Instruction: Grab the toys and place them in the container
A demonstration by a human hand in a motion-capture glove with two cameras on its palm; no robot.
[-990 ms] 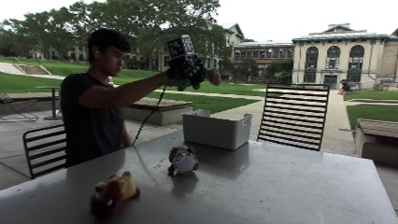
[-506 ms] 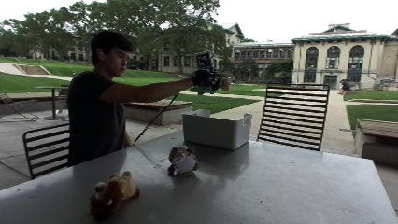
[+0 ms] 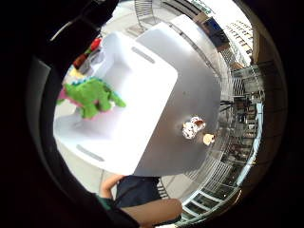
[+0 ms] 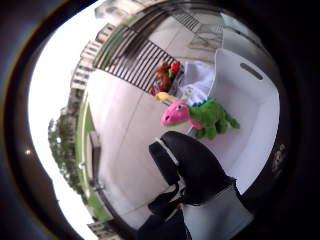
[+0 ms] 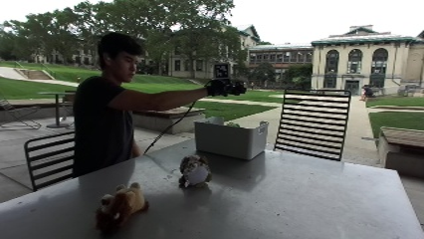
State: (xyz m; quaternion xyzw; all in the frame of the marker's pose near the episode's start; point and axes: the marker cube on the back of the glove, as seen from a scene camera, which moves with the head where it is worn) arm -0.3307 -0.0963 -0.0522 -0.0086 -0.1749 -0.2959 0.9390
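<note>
Outside view: the gloved right hand (image 5: 224, 87) hovers above the white container (image 5: 231, 138), fingers relaxed, holding nothing; the green dinosaur toy (image 3: 91, 97) lies inside, two plush toys (image 5: 195, 171) remain on the table (image 5: 305, 199)

The container (image 5: 231, 138) stands on the worktop (image 5: 298, 199), at its far side. The right hand (image 5: 224, 87) is up in the air above the container. A dinosaur toy (image 3: 90, 96) lies inside the container. An owl toy (image 5: 194, 171) sits on the worktop nearer the camera. A dog toy (image 5: 120, 205) lies nearer still, to its left.
</note>
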